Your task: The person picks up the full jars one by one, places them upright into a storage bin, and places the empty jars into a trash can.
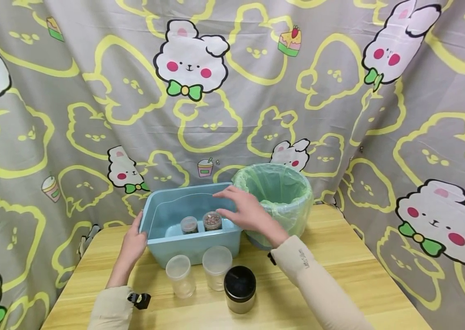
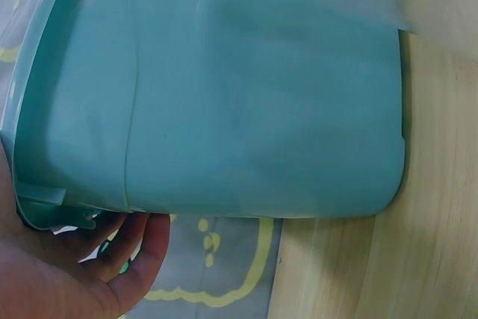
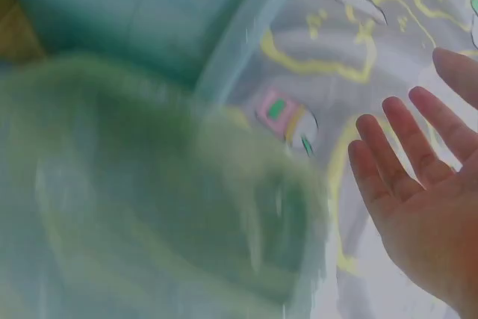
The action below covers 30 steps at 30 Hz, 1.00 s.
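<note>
A light blue plastic tub (image 1: 174, 250) stands on the wooden table (image 1: 339, 275). Inside it are two small lidded jars: one with dark contents (image 1: 188, 224), one with brownish bits (image 1: 212, 220). My left hand (image 1: 136, 233) rests flat against the tub's left wall; in the left wrist view its fingers (image 2: 134, 244) lie fairly straight under the tub's rim (image 2: 45, 199). My right hand (image 1: 228, 204) hovers over the tub's right side, fingers spread, holding nothing. The right wrist view shows that open palm (image 3: 426, 199) and is blurred.
A round bin lined with a green bag (image 1: 275, 192) stands right behind the tub's right end. In front of the tub stand two empty clear jars (image 1: 180, 276) (image 1: 217, 267) and a jar with a black lid (image 1: 239, 288). A printed curtain (image 1: 92, 91) surrounds the table.
</note>
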### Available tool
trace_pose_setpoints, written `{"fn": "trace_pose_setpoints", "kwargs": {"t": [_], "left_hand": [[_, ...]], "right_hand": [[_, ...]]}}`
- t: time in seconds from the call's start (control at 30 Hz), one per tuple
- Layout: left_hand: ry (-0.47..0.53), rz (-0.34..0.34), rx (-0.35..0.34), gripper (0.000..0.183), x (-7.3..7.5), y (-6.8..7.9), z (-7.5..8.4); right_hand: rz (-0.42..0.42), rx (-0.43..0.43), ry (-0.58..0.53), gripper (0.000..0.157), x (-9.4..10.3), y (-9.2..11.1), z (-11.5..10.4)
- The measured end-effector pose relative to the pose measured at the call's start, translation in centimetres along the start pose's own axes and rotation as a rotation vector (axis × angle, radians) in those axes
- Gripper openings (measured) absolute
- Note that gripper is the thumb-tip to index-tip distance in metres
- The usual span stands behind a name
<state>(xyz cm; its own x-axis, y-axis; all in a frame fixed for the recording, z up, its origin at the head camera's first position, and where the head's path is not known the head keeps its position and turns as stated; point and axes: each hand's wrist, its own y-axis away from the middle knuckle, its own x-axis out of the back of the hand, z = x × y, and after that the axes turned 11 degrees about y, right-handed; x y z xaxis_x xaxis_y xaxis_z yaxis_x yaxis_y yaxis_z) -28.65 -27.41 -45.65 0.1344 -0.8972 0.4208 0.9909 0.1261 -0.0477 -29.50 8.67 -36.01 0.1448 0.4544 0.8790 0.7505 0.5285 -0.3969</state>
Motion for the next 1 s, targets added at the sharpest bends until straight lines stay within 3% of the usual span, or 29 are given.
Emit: {"fn": "trace_pose_setpoints", "kwargs": {"t": [0.13, 0.27, 0.67, 0.83, 1.0], "left_hand": [[0.002, 0.005, 0.002, 0.078, 0.1, 0.1, -0.2], [0.002, 0.007, 0.0, 0.078, 0.1, 0.1, -0.2], [0.022, 0.039, -0.018, 0.075, 0.0, 0.0, -0.1], [0.03, 0.045, -0.02, 0.076, -0.1, 0.0, 0.0], [0.035, 0.05, -0.017, 0.075, 0.0, 0.2, -0.1]], "right_hand": [[0.134, -0.012, 0.084, 0.037, 1.5, 1.8, 1.6], [0.233, -0.054, 0.088, 0.036, 2.5, 3.8, 3.6], [0.456, -0.178, 0.194, 0.022, 2.9, 8.3, 11.0], [0.478, -0.208, 0.258, 0.022, 2.6, 8.9, 13.4], [0.468, -0.175, 0.283, 0.026, 1.6, 8.9, 14.9]]}}
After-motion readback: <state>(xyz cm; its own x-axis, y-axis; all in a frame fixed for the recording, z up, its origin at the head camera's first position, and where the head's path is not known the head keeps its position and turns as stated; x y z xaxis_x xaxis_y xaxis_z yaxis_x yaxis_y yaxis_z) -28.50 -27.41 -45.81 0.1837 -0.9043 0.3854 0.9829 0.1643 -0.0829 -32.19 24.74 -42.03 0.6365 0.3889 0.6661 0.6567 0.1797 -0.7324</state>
